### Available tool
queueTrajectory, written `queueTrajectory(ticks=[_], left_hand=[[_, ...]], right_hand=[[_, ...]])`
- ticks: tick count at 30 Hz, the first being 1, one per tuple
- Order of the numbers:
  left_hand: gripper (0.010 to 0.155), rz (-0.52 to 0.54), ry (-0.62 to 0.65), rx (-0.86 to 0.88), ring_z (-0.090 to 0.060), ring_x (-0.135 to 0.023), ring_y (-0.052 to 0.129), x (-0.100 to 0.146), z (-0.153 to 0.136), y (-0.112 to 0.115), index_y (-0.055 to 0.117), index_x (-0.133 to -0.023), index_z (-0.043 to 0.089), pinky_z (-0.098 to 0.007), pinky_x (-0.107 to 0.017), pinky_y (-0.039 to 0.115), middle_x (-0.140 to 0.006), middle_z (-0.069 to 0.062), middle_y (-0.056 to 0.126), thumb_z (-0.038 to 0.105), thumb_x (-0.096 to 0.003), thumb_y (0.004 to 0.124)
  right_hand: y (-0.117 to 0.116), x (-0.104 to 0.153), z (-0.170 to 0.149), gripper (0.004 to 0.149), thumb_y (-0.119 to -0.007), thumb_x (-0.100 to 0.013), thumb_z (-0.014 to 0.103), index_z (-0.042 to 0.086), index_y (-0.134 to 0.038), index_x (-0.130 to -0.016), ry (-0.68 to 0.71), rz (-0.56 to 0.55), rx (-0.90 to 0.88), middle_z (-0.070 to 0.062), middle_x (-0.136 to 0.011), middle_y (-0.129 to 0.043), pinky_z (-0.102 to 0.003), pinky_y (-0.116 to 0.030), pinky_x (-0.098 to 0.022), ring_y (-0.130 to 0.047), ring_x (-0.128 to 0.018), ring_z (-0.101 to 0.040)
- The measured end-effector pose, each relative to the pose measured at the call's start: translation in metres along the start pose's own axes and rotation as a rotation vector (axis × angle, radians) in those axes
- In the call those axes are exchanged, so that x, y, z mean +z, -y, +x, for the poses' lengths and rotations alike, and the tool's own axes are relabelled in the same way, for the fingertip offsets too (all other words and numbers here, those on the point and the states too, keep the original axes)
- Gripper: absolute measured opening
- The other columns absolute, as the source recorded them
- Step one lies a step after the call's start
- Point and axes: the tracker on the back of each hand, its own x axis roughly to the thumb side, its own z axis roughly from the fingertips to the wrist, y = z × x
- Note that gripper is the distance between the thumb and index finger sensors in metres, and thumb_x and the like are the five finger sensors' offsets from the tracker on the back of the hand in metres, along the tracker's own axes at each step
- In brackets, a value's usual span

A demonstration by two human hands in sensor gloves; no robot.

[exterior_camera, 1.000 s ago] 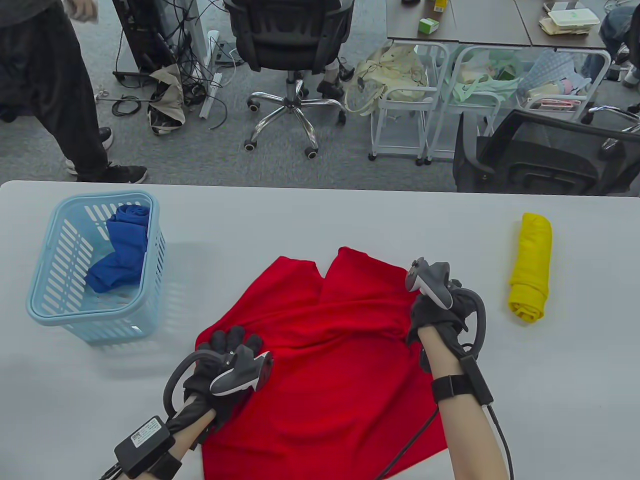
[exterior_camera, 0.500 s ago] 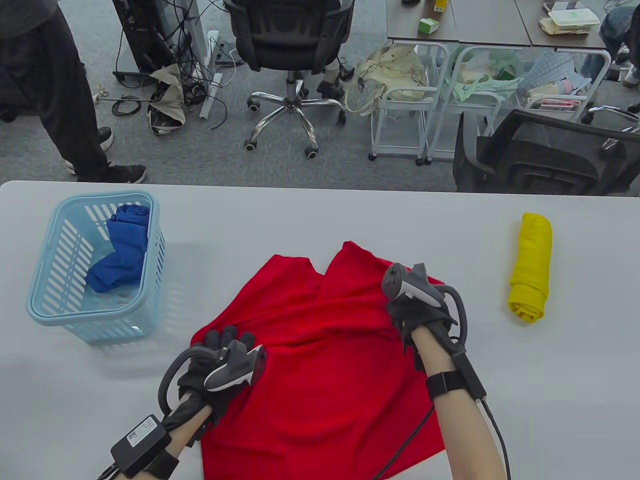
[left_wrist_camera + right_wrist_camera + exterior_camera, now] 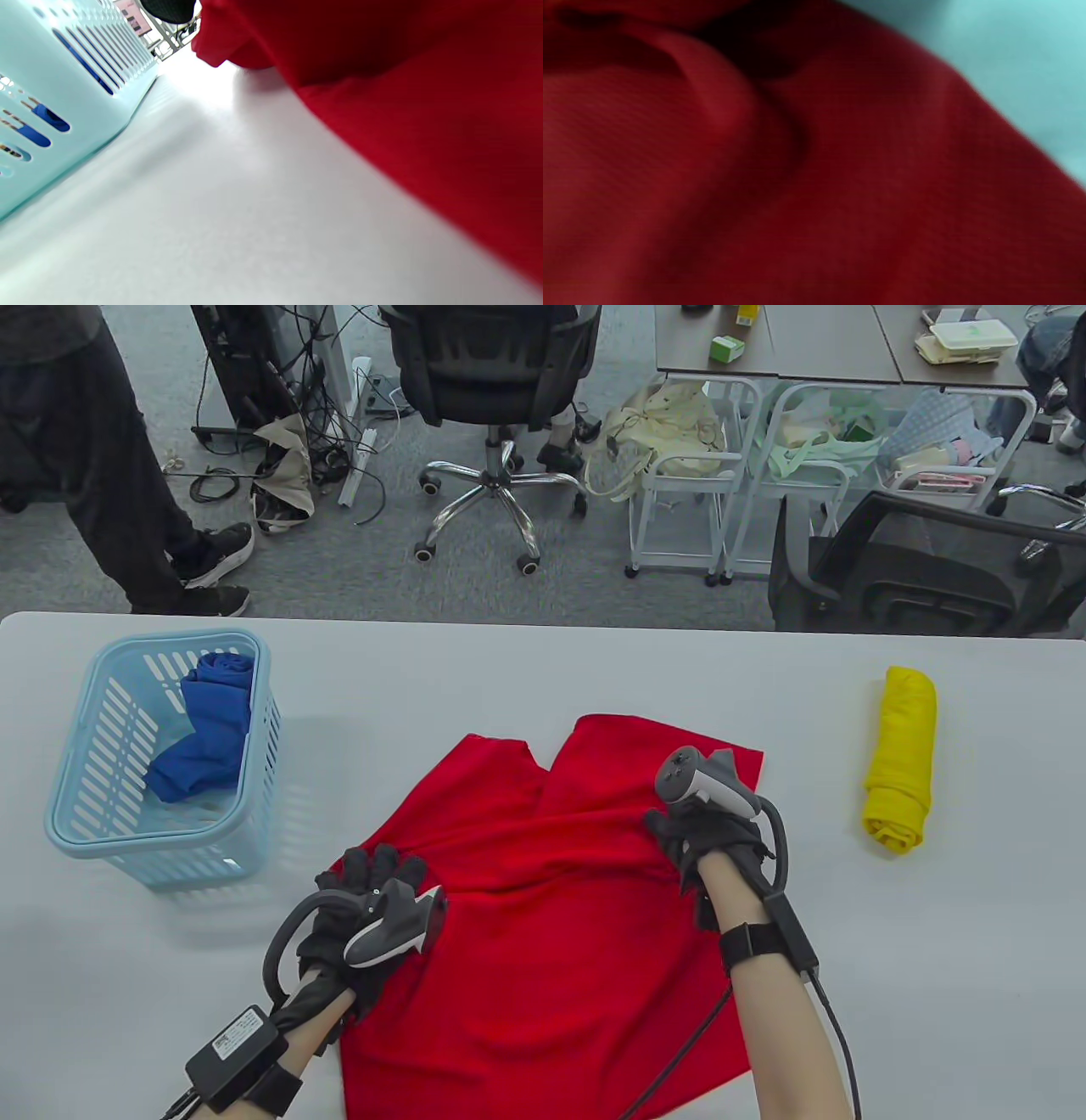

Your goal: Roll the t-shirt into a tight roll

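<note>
The red t-shirt (image 3: 560,916) lies spread and rumpled on the desk (image 3: 933,942), between the blue basket (image 3: 76,831) and the yellow roll (image 3: 901,755). The left hand (image 3: 356,908) rests on its left edge, fingers extended flat over the cloth. The right hand (image 3: 708,836) sits at a raised fold near the right edge, fingers curled down into the fabric; whether it grips the fold I cannot tell.
</note>
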Motion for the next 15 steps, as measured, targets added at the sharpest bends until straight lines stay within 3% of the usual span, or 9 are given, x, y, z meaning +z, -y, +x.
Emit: queueTrajectory(ticks=[2,3,7,9,11,12,13,15], left_hand=[[0.074,-0.058,0.005,0.076,-0.030,-0.118,0.032,-0.006,-0.007,0.004,0.006,-0.108,0.040,-0.052,-0.083,0.050,-0.124,0.005,0.016,0.066,-0.0422,0.025],[0.073,-0.025,-0.002,0.079,-0.029,-0.118,0.036,-0.004,-0.008,0.001,0.012,-0.110,0.040,-0.053,-0.083,0.051,-0.125,0.006,0.022,0.066,-0.0428,0.027],[0.077,0.082,-0.072,-0.077,-0.026,-0.107,0.071,0.007,0.009,-0.012,0.042,-0.112,0.032,-0.049,-0.079,0.062,-0.119,-0.001,0.059,0.065,-0.0440,0.031],[0.077,0.166,-0.112,-0.164,-0.021,-0.088,0.094,0.014,0.019,-0.019,0.065,-0.104,0.029,-0.046,-0.074,0.072,-0.103,-0.001,0.086,0.065,-0.0449,0.033],[0.072,0.217,-0.117,-0.175,-0.014,-0.076,0.101,0.020,0.019,-0.021,0.074,-0.096,0.032,-0.043,-0.072,0.075,-0.090,0.004,0.097,0.067,-0.0456,0.036],[0.070,0.230,-0.114,-0.153,-0.013,-0.076,0.101,0.020,0.017,-0.022,0.075,-0.096,0.035,-0.043,-0.072,0.074,-0.089,0.007,0.097,0.067,-0.0456,0.037],[0.069,0.235,-0.114,-0.090,-0.014,-0.079,0.099,0.020,0.011,-0.025,0.073,-0.097,0.037,-0.044,-0.073,0.073,-0.091,0.009,0.095,0.067,-0.0458,0.038],[0.071,0.228,-0.123,0.032,-0.018,-0.088,0.092,0.018,-0.002,-0.030,0.063,-0.104,0.035,-0.046,-0.075,0.069,-0.101,0.005,0.086,0.067,-0.0460,0.038]], right_hand=[[0.001,0.001,-0.007,0.073,-0.028,-0.056,0.055,0.021,0.017,-0.103,-0.071,-0.039,0.029,-0.011,-0.107,0.024,-0.064,-0.007,-0.072,0.020,-0.102,-0.042],[0.002,0.003,-0.012,0.075,-0.028,-0.056,0.056,0.019,0.016,-0.104,-0.096,-0.042,0.013,-0.012,-0.107,0.022,-0.064,-0.010,-0.072,0.017,-0.102,-0.043],[0.009,0.014,-0.019,0.077,-0.029,-0.056,0.056,0.011,0.000,-0.111,-0.200,-0.116,0.046,-0.021,-0.113,0.002,-0.063,-0.029,-0.075,-0.007,-0.108,-0.048],[0.017,0.024,-0.011,0.075,-0.036,-0.057,0.054,0.005,-0.022,-0.113,-0.278,-0.167,0.155,-0.027,-0.114,-0.026,-0.060,-0.048,-0.072,-0.036,-0.107,-0.052],[0.023,0.033,-0.003,0.070,-0.041,-0.059,0.053,0.007,-0.045,-0.112,-0.348,-0.221,0.283,-0.024,-0.111,-0.056,-0.056,-0.062,-0.067,-0.067,-0.102,-0.047],[0.024,0.035,-0.002,0.069,-0.042,-0.059,0.053,0.009,-0.049,-0.112,-0.347,-0.227,0.292,-0.022,-0.112,-0.059,-0.055,-0.061,-0.067,-0.068,-0.102,-0.045],[0.023,0.034,-0.001,0.070,-0.041,-0.059,0.054,0.011,-0.043,-0.114,-0.305,-0.213,0.252,-0.021,-0.115,-0.051,-0.057,-0.057,-0.070,-0.060,-0.105,-0.046],[0.017,0.029,-0.002,0.075,-0.038,-0.059,0.056,0.012,-0.016,-0.116,-0.218,-0.175,0.143,-0.023,-0.119,-0.020,-0.062,-0.043,-0.073,-0.030,-0.110,-0.052]])
